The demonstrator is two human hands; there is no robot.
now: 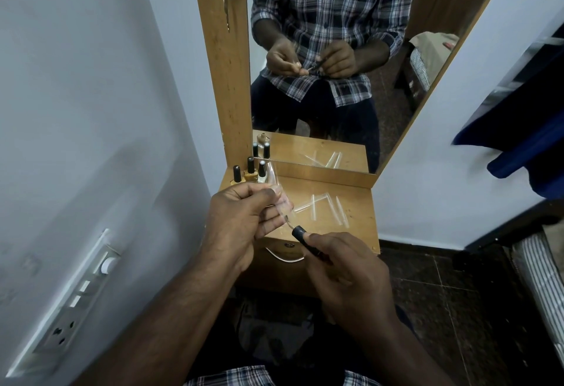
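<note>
My left hand [244, 218] pinches a long clear artificial nail tip [282, 204] between thumb and fingers, above the front left of a small wooden shelf [360, 233]. My right hand [345, 266] grips the black cap of a nail polish brush [300, 234], and the brush tip touches the nail tip. Several more clear nail tips [323, 207] lie loose on the shelf. Three nail polish bottles [250, 172] with black caps stand at the shelf's back left corner.
A tall mirror [335, 50] in a wooden frame rises behind the shelf and reflects me. A key [225, 4] hangs from a lock on the frame. A switchboard [79, 300] is on the left wall. Dark blue cloth [525, 141] hangs at right.
</note>
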